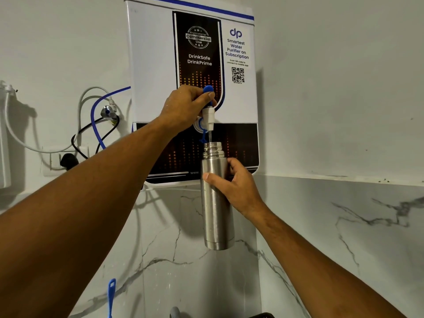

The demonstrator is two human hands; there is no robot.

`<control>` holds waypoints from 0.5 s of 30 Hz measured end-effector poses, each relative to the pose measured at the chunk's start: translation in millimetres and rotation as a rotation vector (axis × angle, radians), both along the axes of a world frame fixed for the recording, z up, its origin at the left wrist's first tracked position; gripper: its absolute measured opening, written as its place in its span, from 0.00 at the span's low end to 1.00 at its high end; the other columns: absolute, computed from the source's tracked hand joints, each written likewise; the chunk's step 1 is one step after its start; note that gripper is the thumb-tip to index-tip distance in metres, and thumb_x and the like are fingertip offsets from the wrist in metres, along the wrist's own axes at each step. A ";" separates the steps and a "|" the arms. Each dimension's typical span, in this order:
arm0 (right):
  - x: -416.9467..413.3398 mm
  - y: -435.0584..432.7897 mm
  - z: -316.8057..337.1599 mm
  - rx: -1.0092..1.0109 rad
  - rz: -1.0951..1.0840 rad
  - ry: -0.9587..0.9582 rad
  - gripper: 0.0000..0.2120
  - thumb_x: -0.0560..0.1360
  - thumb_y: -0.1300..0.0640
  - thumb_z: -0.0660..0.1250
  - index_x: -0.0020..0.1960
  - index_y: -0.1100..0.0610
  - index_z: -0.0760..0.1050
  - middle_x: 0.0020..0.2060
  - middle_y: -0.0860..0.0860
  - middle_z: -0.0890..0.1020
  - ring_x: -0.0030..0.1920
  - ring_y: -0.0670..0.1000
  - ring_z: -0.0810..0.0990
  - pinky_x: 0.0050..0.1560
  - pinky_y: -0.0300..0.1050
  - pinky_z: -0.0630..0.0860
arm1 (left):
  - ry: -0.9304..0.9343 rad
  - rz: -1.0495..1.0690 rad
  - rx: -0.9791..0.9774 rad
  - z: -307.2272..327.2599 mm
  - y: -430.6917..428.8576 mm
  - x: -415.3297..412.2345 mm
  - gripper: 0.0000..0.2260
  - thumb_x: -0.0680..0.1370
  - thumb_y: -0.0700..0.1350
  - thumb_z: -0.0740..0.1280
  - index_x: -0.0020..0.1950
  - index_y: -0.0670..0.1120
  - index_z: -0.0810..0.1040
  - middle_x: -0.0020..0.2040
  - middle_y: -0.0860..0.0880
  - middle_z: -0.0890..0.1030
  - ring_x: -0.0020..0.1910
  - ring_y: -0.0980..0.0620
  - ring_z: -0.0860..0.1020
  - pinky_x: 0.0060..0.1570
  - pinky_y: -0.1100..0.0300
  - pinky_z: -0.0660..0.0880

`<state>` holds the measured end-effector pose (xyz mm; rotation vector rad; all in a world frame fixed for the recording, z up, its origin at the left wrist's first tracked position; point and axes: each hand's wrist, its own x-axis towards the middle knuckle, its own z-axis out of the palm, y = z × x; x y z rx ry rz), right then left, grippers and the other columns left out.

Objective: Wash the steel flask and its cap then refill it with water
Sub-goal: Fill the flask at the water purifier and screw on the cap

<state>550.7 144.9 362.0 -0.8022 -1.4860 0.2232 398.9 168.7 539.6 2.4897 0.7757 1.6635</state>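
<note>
The steel flask [215, 207] hangs upright in the air, uncapped, its threaded mouth right under the white spout [208, 119] of a wall-mounted water purifier [156, 65]. My right hand [234, 187] grips the flask's upper body from the right. My left hand [185, 106] holds the blue tap lever [208, 90] above the spout. A thin stream of water runs from the spout into the flask's mouth. The cap is not in view.
Marble-patterned wall tiles [344, 237] lie below and to the right. White and blue hoses [94, 115], a metal valve [107, 111] and a plugged socket [66, 160] sit left of the purifier. A blue strap-like handle [111, 294] stands at the bottom left.
</note>
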 end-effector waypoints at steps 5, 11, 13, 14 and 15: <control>0.0 0.8 0.3 -0.003 0.003 0.003 0.20 0.73 0.48 0.78 0.61 0.45 0.73 0.53 0.44 0.83 0.51 0.48 0.85 0.50 0.44 0.84 | -0.002 -0.007 -0.001 0.0 0.0 -0.4 0.16 0.84 0.56 0.64 0.56 0.47 0.85 0.52 0.48 0.86 0.53 0.48 0.84 0.60 0.43 0.81; 0.3 0.7 0.2 -0.001 0.008 0.009 0.20 0.73 0.49 0.78 0.61 0.45 0.73 0.53 0.45 0.83 0.50 0.47 0.85 0.49 0.43 0.84 | 0.001 -0.003 0.006 -0.3 0.0 -0.7 0.16 0.84 0.56 0.64 0.56 0.47 0.85 0.52 0.48 0.86 0.53 0.47 0.84 0.60 0.42 0.81; 0.2 0.6 0.3 -0.004 0.010 0.007 0.21 0.73 0.49 0.78 0.61 0.46 0.73 0.53 0.45 0.83 0.51 0.48 0.85 0.49 0.43 0.84 | 0.001 0.000 0.005 -0.3 -0.1 -0.6 0.16 0.84 0.56 0.63 0.56 0.47 0.85 0.52 0.48 0.86 0.53 0.47 0.84 0.60 0.42 0.81; 0.0 0.5 0.5 -0.005 0.012 0.007 0.21 0.73 0.49 0.78 0.62 0.47 0.73 0.53 0.45 0.83 0.51 0.48 0.85 0.49 0.43 0.84 | 0.000 0.000 0.003 -0.3 -0.4 -0.5 0.16 0.84 0.56 0.63 0.56 0.47 0.85 0.52 0.48 0.86 0.53 0.47 0.84 0.60 0.43 0.81; -0.1 0.1 0.6 -0.007 0.014 0.007 0.21 0.73 0.49 0.78 0.62 0.47 0.73 0.53 0.45 0.83 0.51 0.48 0.85 0.49 0.43 0.84 | 0.000 -0.002 0.000 -0.4 -0.7 -0.4 0.16 0.84 0.56 0.64 0.57 0.47 0.85 0.52 0.48 0.86 0.53 0.47 0.84 0.60 0.43 0.81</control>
